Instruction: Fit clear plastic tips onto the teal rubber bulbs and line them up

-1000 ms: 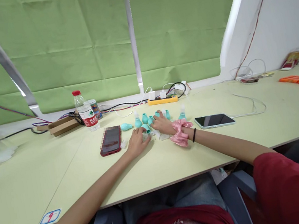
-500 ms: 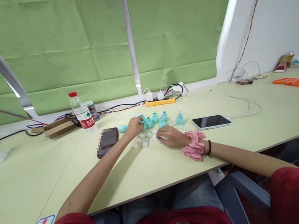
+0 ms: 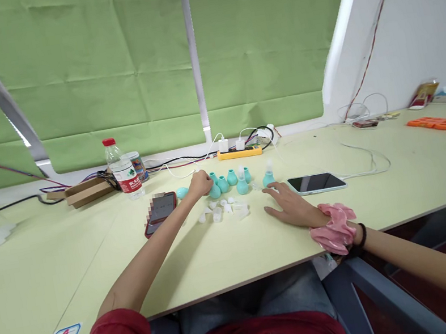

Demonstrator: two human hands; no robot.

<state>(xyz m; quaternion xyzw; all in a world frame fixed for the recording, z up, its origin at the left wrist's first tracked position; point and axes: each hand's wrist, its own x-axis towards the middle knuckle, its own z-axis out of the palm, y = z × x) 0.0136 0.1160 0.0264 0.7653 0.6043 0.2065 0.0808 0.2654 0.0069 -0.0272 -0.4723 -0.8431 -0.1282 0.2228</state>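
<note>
My left hand [image 3: 200, 183] is closed, its fingers curled at the left end of a group of small teal rubber bulbs. It is right beside a teal bulb [image 3: 214, 191]; what its fingers hold, if anything, is hidden. My right hand [image 3: 292, 205] lies low over the table with fingers spread, its fingertips by a teal bulb with a clear nozzle [image 3: 269, 178]. Another teal bulb with a clear nozzle [image 3: 242, 186] stands among the open-necked ones. Between my hands lie several loose translucent plastic pieces [image 3: 217, 214]. One teal bulb [image 3: 182, 192] rests on its side behind my left wrist.
A red-cased phone [image 3: 161, 212] lies left of my forearm, and a phone on a cable [image 3: 316, 182] lies to the right. Behind stand a water bottle [image 3: 125, 175], a can [image 3: 137, 166], a cardboard tray [image 3: 89, 190] and a yellow power strip [image 3: 239, 153]. Orange trays [image 3: 439, 125] sit far right.
My right hand has moved right, away from the translucent pieces, and its fingers have spread beside the nozzled bulb. My left hand stays by the bulbs, more curled.
</note>
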